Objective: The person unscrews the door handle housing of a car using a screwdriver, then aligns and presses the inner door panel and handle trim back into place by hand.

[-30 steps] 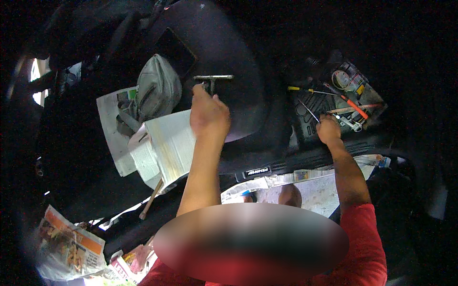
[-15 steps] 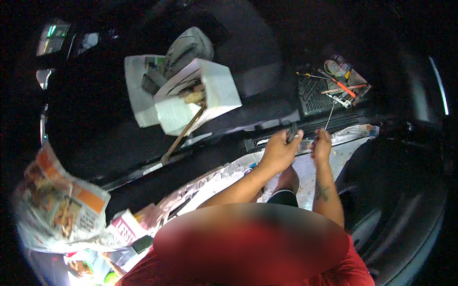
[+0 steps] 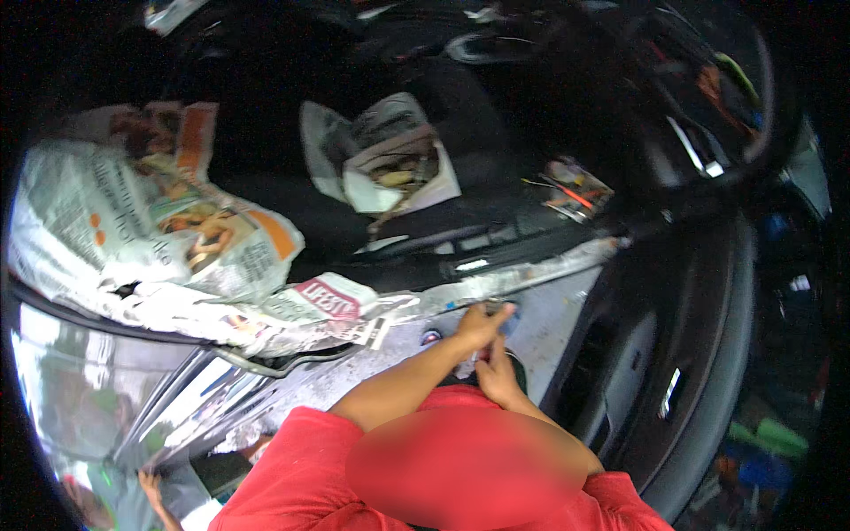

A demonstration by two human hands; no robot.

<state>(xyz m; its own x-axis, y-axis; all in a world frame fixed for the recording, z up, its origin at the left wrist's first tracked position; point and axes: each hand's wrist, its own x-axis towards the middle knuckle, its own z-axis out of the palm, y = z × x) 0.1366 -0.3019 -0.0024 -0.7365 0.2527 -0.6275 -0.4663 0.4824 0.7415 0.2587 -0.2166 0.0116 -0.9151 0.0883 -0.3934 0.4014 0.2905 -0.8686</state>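
My left hand (image 3: 482,327) is closed around a small dark object, its kind unclear, low in front of my body. Just below it my right hand (image 3: 498,373) is closed too, fingers pointing up toward the left. Whatever the right hand holds is hidden or too small to make out. Both hands are close together over the pale ground beside a car's door sill. Newspaper sheets (image 3: 496,283) run along the sill above them. Farther off, several hand tools, including one with an orange handle (image 3: 574,195), lie in a small pile on the car floor.
A white open box (image 3: 448,189) with brownish things in it stands inside the car. Large newspaper sheets (image 3: 80,212) cover the left side. The dark open car door (image 3: 651,389) bounds the right. Another person's hand (image 3: 150,485) shows at the lower left.
My view has swung, with more newspaper and the door now showing. Both hands have drawn in closer to my body and to each other. The thin shaft at my right hand no longer shows.
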